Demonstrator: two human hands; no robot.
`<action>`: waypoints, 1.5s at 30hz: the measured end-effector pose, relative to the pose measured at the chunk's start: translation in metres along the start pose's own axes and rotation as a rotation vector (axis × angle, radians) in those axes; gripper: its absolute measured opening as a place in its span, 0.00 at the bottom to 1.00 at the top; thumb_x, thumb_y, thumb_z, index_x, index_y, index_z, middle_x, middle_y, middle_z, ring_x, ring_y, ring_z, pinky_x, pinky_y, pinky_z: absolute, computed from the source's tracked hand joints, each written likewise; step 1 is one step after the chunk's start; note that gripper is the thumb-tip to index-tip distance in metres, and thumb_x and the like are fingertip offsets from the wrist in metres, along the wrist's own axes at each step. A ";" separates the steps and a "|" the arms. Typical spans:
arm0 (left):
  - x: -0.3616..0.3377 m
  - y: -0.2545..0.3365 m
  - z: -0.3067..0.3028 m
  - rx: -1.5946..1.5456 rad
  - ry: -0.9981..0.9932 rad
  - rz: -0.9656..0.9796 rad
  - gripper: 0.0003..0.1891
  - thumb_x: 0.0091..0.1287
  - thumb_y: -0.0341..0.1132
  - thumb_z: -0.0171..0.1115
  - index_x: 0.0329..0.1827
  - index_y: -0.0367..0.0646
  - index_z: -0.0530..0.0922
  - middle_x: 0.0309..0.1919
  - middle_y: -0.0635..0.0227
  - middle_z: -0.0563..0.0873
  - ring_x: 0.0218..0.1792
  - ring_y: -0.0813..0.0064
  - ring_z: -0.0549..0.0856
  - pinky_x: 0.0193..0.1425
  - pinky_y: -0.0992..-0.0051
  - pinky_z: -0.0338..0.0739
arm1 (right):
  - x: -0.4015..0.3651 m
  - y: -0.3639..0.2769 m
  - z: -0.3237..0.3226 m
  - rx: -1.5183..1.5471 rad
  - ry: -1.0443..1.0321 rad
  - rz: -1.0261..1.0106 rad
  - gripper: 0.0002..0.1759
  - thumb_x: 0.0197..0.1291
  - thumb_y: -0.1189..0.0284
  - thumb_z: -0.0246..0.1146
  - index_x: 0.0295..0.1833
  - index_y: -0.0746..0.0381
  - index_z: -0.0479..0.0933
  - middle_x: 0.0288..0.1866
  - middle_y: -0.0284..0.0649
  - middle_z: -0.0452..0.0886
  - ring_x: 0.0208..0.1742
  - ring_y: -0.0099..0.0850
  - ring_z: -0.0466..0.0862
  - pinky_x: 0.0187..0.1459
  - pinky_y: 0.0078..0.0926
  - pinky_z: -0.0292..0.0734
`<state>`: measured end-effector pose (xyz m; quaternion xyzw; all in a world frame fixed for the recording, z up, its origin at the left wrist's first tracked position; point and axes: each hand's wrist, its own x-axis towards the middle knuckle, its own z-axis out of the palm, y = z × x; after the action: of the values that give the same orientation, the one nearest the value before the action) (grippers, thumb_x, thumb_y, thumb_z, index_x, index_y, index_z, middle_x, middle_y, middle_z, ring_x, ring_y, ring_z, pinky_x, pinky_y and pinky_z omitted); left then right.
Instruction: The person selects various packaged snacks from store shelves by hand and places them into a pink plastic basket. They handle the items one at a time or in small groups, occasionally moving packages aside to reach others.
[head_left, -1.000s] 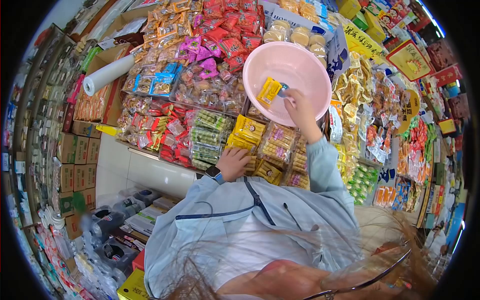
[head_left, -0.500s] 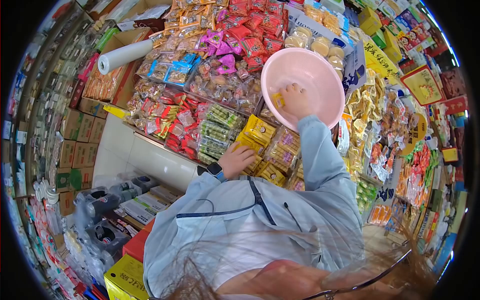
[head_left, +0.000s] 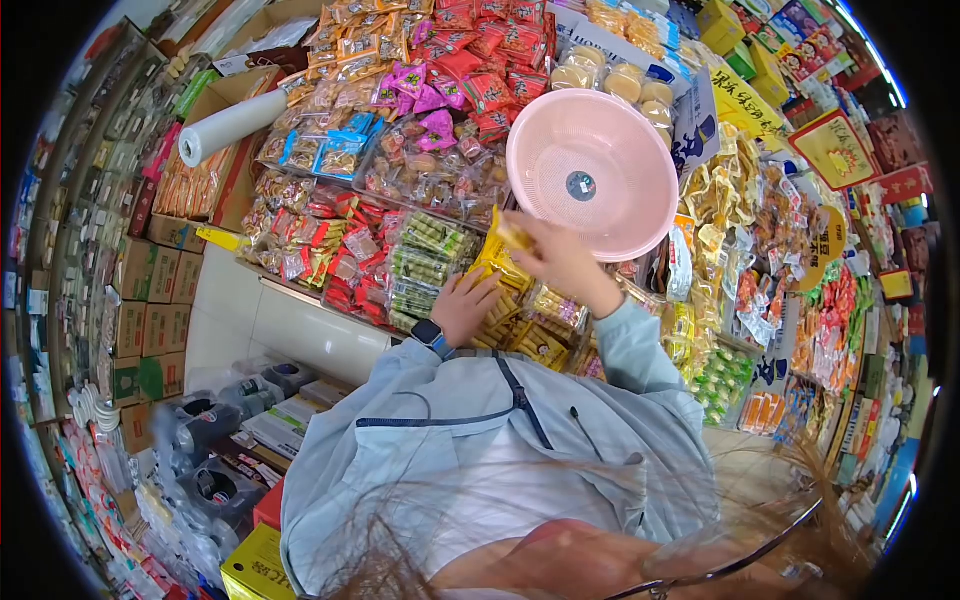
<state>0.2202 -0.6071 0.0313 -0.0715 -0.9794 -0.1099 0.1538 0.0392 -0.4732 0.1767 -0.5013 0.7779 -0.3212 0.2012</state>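
My right hand [head_left: 568, 262] is closed on a small yellow snack packet [head_left: 514, 238], low over the yellow packs and just below the rim of the pink plastic basin [head_left: 645, 215]. A round grey patch with a small label [head_left: 581, 186] shows on the basin's bottom. My left hand [head_left: 465, 307], with a dark watch on the wrist, lies with fingers spread at the border between the green-striped packs [head_left: 432, 262] and the yellow packs [head_left: 492, 262]. Part of the yellow packs is hidden under both hands.
Red packets [head_left: 487, 90], purple packets [head_left: 420, 90] and blue packets [head_left: 350, 142] fill the bins beyond. A white plastic roll [head_left: 232, 128] juts out at left. Bagged round biscuits [head_left: 625, 82] lie behind the basin. Wrapped dark bottles [head_left: 215, 483] stand at lower left.
My right hand has come out of the basin with the yellow packet and moved down and left to the yellow packs. My left hand stays on the packs. The view has shifted slightly.
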 end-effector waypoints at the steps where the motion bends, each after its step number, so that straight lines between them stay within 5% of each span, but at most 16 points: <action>1: 0.000 0.001 0.000 -0.005 -0.002 -0.010 0.21 0.56 0.31 0.58 0.56 0.50 0.78 0.64 0.68 0.76 0.67 0.61 0.72 0.65 0.58 0.68 | -0.001 0.000 0.014 -0.179 0.015 -0.006 0.32 0.57 0.64 0.67 0.68 0.60 0.70 0.49 0.46 0.82 0.46 0.40 0.83 0.45 0.33 0.78; 6: -0.001 0.009 -0.007 -0.065 0.013 -0.078 0.23 0.52 0.30 0.60 0.55 0.49 0.80 0.62 0.68 0.78 0.61 0.59 0.75 0.60 0.60 0.71 | -0.002 0.047 0.104 -0.966 0.314 -0.130 0.31 0.56 0.63 0.63 0.66 0.60 0.72 0.51 0.47 0.80 0.49 0.40 0.82 0.45 0.36 0.80; 13: -0.005 0.013 0.001 -0.066 0.079 -0.096 0.26 0.47 0.30 0.62 0.54 0.48 0.81 0.60 0.69 0.78 0.57 0.56 0.76 0.57 0.60 0.72 | 0.005 0.037 0.100 -0.741 0.063 0.135 0.19 0.55 0.67 0.62 0.51 0.62 0.72 0.48 0.46 0.78 0.53 0.42 0.81 0.45 0.35 0.80; 19: -0.011 0.019 0.000 -0.025 0.071 -0.114 0.27 0.46 0.32 0.64 0.56 0.47 0.81 0.60 0.66 0.78 0.59 0.56 0.74 0.57 0.58 0.71 | -0.009 0.043 0.108 -0.787 0.213 -0.098 0.21 0.56 0.70 0.61 0.56 0.60 0.73 0.48 0.42 0.79 0.52 0.41 0.80 0.51 0.40 0.76; 23: -0.019 0.025 0.014 -0.033 0.102 -0.146 0.32 0.47 0.33 0.65 0.61 0.45 0.77 0.63 0.60 0.75 0.65 0.53 0.71 0.64 0.53 0.66 | -0.010 0.040 0.104 -0.649 0.231 0.015 0.29 0.55 0.70 0.63 0.64 0.59 0.71 0.55 0.43 0.77 0.57 0.40 0.78 0.54 0.41 0.74; 29: -0.031 0.038 0.008 -0.063 -0.030 -0.229 0.42 0.48 0.38 0.68 0.71 0.45 0.68 0.72 0.55 0.65 0.74 0.52 0.61 0.74 0.45 0.54 | -0.021 0.003 0.073 -0.418 0.467 -0.077 0.35 0.52 0.69 0.68 0.68 0.59 0.69 0.56 0.46 0.77 0.62 0.44 0.74 0.57 0.39 0.72; 35: -0.039 0.045 0.005 -0.093 -0.097 -0.279 0.44 0.50 0.39 0.67 0.75 0.46 0.63 0.76 0.58 0.61 0.77 0.57 0.58 0.77 0.44 0.49 | -0.037 0.054 0.034 -0.714 0.684 0.163 0.22 0.58 0.63 0.66 0.56 0.59 0.78 0.53 0.44 0.80 0.59 0.43 0.76 0.62 0.48 0.65; 38: -0.045 0.048 -0.004 -0.113 -0.114 -0.271 0.43 0.52 0.39 0.66 0.75 0.47 0.63 0.76 0.57 0.62 0.77 0.57 0.58 0.77 0.45 0.49 | -0.044 0.070 0.031 -0.575 0.390 0.296 0.15 0.62 0.59 0.64 0.46 0.57 0.81 0.46 0.40 0.84 0.55 0.38 0.79 0.61 0.51 0.62; 45: -0.074 0.022 -0.038 -0.111 -0.014 -0.323 0.42 0.53 0.38 0.69 0.74 0.45 0.64 0.75 0.55 0.62 0.76 0.54 0.59 0.75 0.47 0.52 | -0.044 0.072 0.034 -0.581 0.483 0.216 0.14 0.64 0.57 0.62 0.41 0.57 0.81 0.40 0.40 0.85 0.48 0.39 0.81 0.58 0.47 0.63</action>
<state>0.3048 -0.6029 0.0469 0.0778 -0.9716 -0.1867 0.1231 0.0326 -0.4223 0.1019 -0.3627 0.9095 -0.1735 -0.1053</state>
